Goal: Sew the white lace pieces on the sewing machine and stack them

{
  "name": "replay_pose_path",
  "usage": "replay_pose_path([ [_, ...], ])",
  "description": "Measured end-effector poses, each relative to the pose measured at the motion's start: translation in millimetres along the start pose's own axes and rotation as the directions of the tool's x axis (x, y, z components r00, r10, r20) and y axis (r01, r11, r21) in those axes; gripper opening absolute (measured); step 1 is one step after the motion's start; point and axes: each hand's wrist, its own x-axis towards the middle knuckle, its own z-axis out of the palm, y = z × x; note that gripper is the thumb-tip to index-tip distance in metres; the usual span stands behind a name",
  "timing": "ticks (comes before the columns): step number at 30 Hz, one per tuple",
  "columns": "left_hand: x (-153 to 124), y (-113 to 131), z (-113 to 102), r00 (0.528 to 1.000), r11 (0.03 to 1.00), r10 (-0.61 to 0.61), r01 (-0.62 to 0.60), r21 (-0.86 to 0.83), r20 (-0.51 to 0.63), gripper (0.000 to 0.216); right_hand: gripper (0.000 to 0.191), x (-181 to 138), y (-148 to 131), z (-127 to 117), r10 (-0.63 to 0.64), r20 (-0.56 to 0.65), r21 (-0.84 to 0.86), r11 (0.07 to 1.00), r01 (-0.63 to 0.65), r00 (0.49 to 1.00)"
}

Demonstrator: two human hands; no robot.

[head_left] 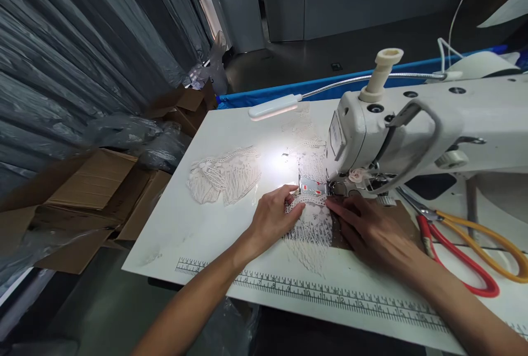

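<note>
A strip of white lace (310, 230) lies on the white sewing table (198, 224) and runs under the presser foot of a white sewing machine (412, 125). My left hand (273, 217) rests on the lace's left edge, fingers curled and pressing it down just before the foot. My right hand (369, 229) lies flat on the lace's right side, fingers stretched toward the needle plate (313, 186). A brown piece sits under the lace beneath my right hand.
A loose heap of lace (225, 179) lies at the table's left. Red and yellow scissors (466, 246) lie at the right. A gooseneck lamp (274, 107) lights the table. A printed ruler (322, 292) runs along the front edge. Cardboard boxes (94, 196) stand on the floor at left.
</note>
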Motion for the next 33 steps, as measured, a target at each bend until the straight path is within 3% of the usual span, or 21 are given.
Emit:
replay_pose_path([
  [6, 0.1, -0.5, -1.7, 1.000, 0.999, -0.024, 0.024, -0.043, 0.015, 0.032, 0.041, 2.5, -2.1, -4.9, -0.019, -0.035, 0.065, 0.998, 0.021, 0.999],
  [11, 2.3, -3.5, -1.5, 0.998, 0.997, -0.049, 0.050, -0.065, 0.030, 0.032, 0.041, 2.8, -4.0, -5.3, 0.007, 0.007, 0.069, 0.998, -0.008, 1.000],
  [16, 3.7, -3.1, -2.1, 0.997, 0.995, -0.066, 0.068, -0.067, 0.026, 0.032, 0.042, -4.2, -3.5, -10.7, 0.087, 0.023, 0.299, 0.950, -0.089, 0.996],
  [23, 2.1, -1.7, -2.6, 0.996, 0.994, -0.080, 0.083, -0.071, 0.043, 0.034, 0.041, -7.7, -3.1, -14.9, -0.017, 0.119, 0.325, 0.946, -0.022, 0.993],
  [25, 1.3, -2.4, -3.5, 0.998, 0.999, -0.045, 0.046, -0.016, 0.034, 0.034, 0.039, -7.5, -2.5, -14.1, -0.020, 0.112, 0.323, 0.946, -0.017, 0.994],
  [29, 5.8, -1.7, -6.1, 0.996, 0.966, 0.084, -0.072, 0.250, -0.037, 0.035, 0.037, -6.5, -3.3, -13.4, -0.023, 0.088, 0.319, 0.948, -0.006, 0.996],
  [33, 21.8, 3.3, -7.2, 0.975, 0.917, 0.196, -0.220, 0.333, 0.104, 0.032, 0.036, -6.0, -6.8, -14.6, -0.014, 0.051, 0.319, 0.948, -0.003, 0.999],
])
